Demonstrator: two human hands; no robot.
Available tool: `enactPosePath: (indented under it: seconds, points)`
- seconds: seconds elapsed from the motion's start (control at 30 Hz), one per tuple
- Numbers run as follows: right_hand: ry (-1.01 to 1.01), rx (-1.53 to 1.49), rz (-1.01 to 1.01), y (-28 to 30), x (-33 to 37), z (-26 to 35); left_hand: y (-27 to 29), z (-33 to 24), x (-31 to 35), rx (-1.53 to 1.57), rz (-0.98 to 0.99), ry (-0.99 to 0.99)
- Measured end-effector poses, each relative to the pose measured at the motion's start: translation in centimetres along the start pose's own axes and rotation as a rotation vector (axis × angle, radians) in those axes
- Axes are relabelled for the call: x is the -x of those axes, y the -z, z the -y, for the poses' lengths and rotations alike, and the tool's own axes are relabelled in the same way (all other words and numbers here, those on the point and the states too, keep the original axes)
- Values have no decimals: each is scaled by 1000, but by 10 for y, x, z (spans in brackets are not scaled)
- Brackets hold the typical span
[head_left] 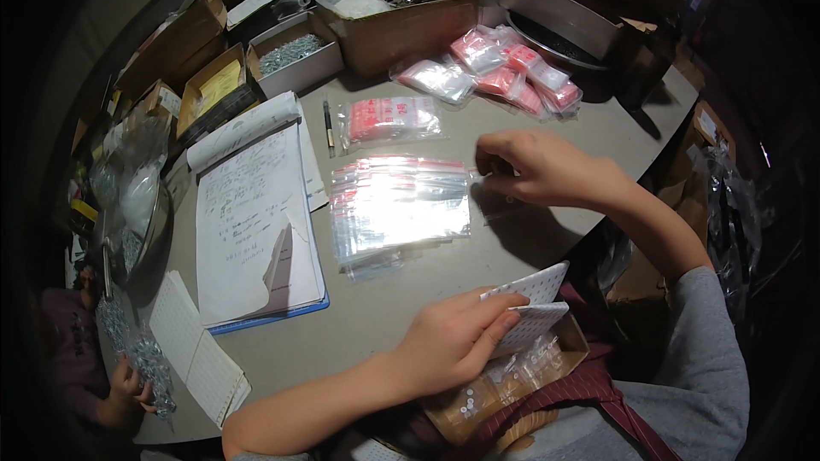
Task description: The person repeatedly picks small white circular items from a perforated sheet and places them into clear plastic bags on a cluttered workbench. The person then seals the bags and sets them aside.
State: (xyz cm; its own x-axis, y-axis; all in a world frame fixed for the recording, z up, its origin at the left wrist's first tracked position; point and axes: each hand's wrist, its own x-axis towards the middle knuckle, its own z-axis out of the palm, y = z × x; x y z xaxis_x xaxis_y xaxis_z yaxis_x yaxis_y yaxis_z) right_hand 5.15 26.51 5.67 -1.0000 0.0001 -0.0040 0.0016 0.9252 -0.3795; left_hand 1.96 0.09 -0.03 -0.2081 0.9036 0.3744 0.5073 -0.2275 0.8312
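Observation:
My left hand [465, 333] grips a white dotted sheet [534, 324], bent into a V-shaped fold, above an open cardboard box [578, 343]. Small clear bags [487, 397] with little white pieces inside fill that box on my lap. My right hand [534, 166] is over the table with curled fingers pinched together; whatever is between them is hidden. Under those fingertips a small clear bag [497, 212] shows partly, in shadow. To their left lies a spread stack of clear zip bags [401, 209], with red closure lines along the tops.
A clipboard of written pages [248, 230], a pen [329, 128] and a loose notebook [196, 350] lie left. Packs of red-and-clear bags [512, 68] sit behind. Boxes of metal parts [290, 53] line the back. At far left another person's hand [128, 384] touches small metal pieces [152, 367].

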Motion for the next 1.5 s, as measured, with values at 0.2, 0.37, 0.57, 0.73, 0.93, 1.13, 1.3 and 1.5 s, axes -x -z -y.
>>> enactPosePath:
  seconds: [0.2, 0.37, 0.57, 0.73, 0.93, 1.13, 1.3, 1.5]
  points:
    - [53, -260, 85, -11, -34, 21, -3, 2, 1, 1, -30, -47]
    - [52, -125, 68, -29, -41, 7, -4, 2, 2, 13, -17, -17]
    - [-163, -133, 214, -3, -24, -30, -2, 1, 3, -31, 3, -26]
    - [-205, -319, 192, 2, -10, -48, -3, 1, 1, -13, 5, -27]
    - [-140, -39, 71, -9, -17, -34, 1, -3, -1, -44, 42, -12]
    - [18, -204, 96, -14, -25, -24, 0, 3, 0, -25, 27, -48]
    - [190, -365, -60, -28, -19, -36, -1, 4, 1, -29, 33, -26]
    - [-11, -554, -67, -18, 7, -3, 0, 0, 1, -138, 25, -133]
